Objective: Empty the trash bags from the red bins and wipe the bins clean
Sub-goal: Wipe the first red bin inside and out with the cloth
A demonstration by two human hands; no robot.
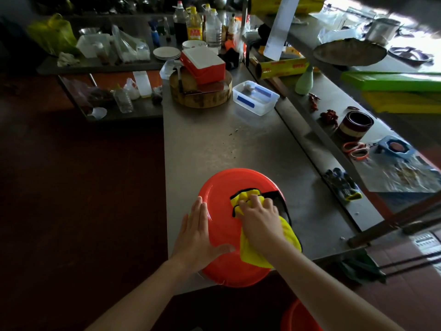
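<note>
Our two bare forearms reach in from the bottom edge, and beside the right one, lower still, shows the curved rim of a red plastic bin (298, 316) standing below the worktop; our left hand (198, 232) lies flat with fingers straight and thumb spread, pressing on the left part of a round red plastic disc (222, 185), a bin's lid or its upturned base, we cannot tell which; this disc sits at the near end of the grey steel worktop (214, 139), its near edge hanging over the worktop's rim; our right hand (259, 216) has its fingers curled into a bunched yellow cloth with black edging (290, 235), gripping it and pressing it against the disc's right half, while the rest of the cloth trails under our wrist and off the disc's right side; farther along the worktop we see a clear plastic box with blue clips (255, 97), and just beside it a thick round wooden chopping block (202, 99) carrying a red rectangular box with a white lid (202, 63); on the raised shelf to the right lies a dark pair of work gloves with yellow cuffs (343, 183); at the far end stand several bottles (194, 25) and a stack of white plates (167, 53).
</note>
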